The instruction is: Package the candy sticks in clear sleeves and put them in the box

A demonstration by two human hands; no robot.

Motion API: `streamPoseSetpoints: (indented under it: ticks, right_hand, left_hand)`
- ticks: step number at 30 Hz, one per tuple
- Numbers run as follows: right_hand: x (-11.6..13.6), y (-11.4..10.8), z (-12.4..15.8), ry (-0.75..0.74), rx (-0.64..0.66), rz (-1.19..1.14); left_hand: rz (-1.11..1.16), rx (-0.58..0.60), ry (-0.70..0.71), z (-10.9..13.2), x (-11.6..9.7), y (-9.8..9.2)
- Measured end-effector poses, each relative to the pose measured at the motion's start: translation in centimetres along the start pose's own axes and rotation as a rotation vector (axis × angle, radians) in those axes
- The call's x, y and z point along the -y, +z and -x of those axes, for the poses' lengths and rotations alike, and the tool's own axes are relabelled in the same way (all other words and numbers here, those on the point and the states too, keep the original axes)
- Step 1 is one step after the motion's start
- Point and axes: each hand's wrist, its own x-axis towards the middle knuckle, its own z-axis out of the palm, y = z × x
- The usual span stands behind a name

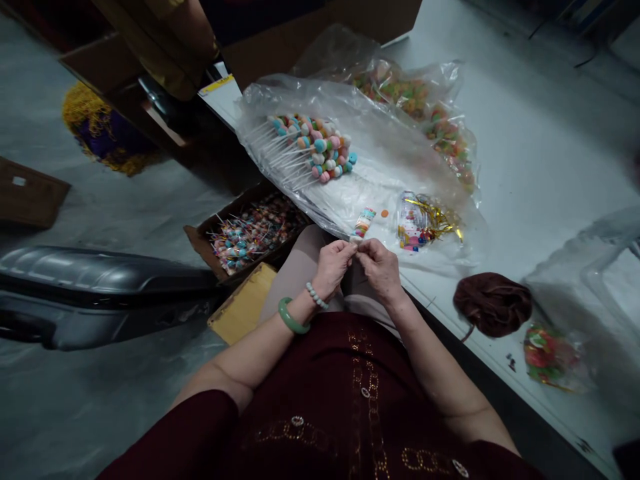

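Close together at the table's near edge, my left hand [334, 265] and my right hand [379, 265] pinch the lower end of a small wrapped candy stick [365, 223]. Its colourful candy part points away from me, and its lower end is hidden in my fingers. Beyond it, a pile of marshmallow skewers [320, 150] lies on clear plastic sheeting [380, 177], white sticks to the left. Right of the candy are an orange disc [385, 213], printed clear wrappers [411, 223] and gold twist ties [443, 220].
Below the table's left side is a cardboard box [200, 250] of wrapped candy sticks. A grey suitcase [100, 287] stands farther left. Bagged gummy candies [440, 123] lie behind the skewers. A dark brown scrunched cloth [493, 303] rests at right. Another person's arm [193, 30] shows at top left.
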Motion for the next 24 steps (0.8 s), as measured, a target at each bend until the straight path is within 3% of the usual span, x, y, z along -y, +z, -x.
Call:
streamPoseSetpoints:
  ticks: [4, 9, 13, 17, 20, 24]
  right_hand:
    - [-0.2, -0.3, 0.5, 0.153, 0.065, -0.269]
    - [-0.7, -0.7, 1.2, 0.239, 0.077, -0.499]
    - [-1.1, -1.2, 1.6, 0.237, -0.024, -0.482]
    - [-1.3, -1.0, 1.6, 0.124, -0.096, -0.411]
    - [-1.8, -0.5, 1.4, 0.066, -0.088, -0.346]
    - [-3.1, -0.5, 1.1, 0.117, -0.019, -0.330]
  left_hand:
    - [0.032, -0.053, 0.033, 0.0, -0.2, 0.1]
    - [0.061, -0.033, -0.054, 0.2, -0.2, -0.2]
    - [0.049, 0.037, -0.130, 0.0, 0.5, -0.6]
    - [-0.044, 0.175, -0.168, 0.2, 0.8, -0.7]
    - [-0.054, 0.266, -0.172, 0.4, 0.7, -0.6]
    - [-0.050, 0.327, -0.156, 0.5, 1.0, -0.8]
